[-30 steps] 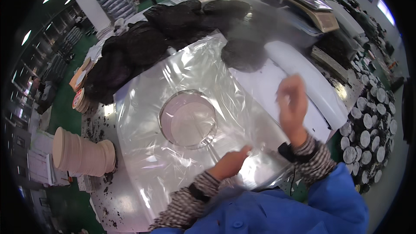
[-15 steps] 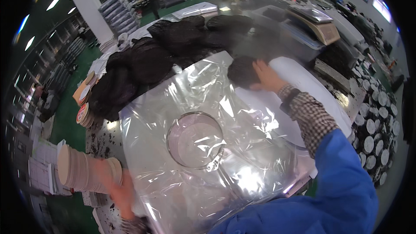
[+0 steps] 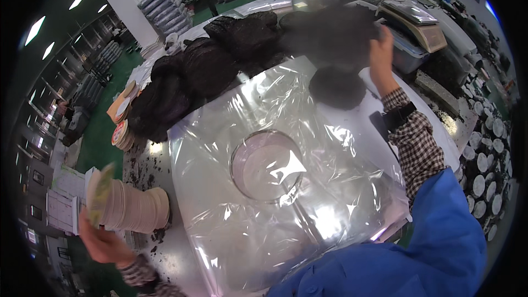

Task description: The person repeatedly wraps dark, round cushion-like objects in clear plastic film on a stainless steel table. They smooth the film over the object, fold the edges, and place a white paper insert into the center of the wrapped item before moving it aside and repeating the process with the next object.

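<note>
My left hand (image 3: pixel 104 243) is closed on the lower edge of a blurred yellow-green round paper label (image 3: pixel 101 192). Beside it lies a stack of pale round cards (image 3: pixel 140 209) on its side. My right hand (image 3: pixel 381 60) grips the right edge of a blurred black round cake (image 3: pixel 333 30), which looks like dried seaweed. Another such cake (image 3: pixel 337 88) lies flat below that hand on a white surface. Between my arms spreads clear plastic film (image 3: pixel 214 187), with a round metal ring (image 3: pixel 233 166) showing at its middle.
Heaps of black cakes (image 3: pixel 201 71) border the film's far side. At the right stand a plastic bin (image 3: pixel 410 60) and a scale-like box (image 3: pixel 426 36). Many packed rounds (image 3: pixel 478 159) lie beyond the table's right. More printed round labels (image 3: pixel 122 135) sit at the left.
My left hand has come up from beside the card stack with a label. My right hand has moved away from the flat black cake, farther and to the right, where it holds another.
</note>
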`<control>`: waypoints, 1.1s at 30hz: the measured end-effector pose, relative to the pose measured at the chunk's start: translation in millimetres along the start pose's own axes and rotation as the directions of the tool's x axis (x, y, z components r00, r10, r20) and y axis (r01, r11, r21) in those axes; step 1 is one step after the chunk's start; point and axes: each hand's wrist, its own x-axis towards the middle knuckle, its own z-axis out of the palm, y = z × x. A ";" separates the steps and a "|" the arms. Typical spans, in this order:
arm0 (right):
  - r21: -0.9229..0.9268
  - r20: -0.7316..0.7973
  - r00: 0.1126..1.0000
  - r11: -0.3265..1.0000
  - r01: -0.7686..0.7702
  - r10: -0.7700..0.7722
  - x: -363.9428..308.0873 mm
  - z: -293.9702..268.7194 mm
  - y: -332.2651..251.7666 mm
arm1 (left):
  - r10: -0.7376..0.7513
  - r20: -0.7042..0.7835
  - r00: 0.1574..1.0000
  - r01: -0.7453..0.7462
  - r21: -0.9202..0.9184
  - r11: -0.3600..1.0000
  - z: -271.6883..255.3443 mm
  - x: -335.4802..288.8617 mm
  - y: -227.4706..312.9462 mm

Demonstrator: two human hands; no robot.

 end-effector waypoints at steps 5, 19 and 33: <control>-0.304 0.873 0.484 0.845 0.440 0.062 -142.2 68.7 19.1 | 0.527 0.587 0.615 0.105 -0.723 0.683 95.2 -150.8 211.4; 0.059 0.911 -0.296 0.623 0.780 0.285 -258.9 79.8 35.0 | 0.489 0.854 -0.178 -0.083 -0.509 0.857 194.9 -108.5 261.7; 0.040 0.999 -0.040 0.821 0.570 -0.021 -232.2 101.4 14.1 | 0.501 0.846 -0.182 0.042 -0.502 0.864 151.3 -84.3 274.9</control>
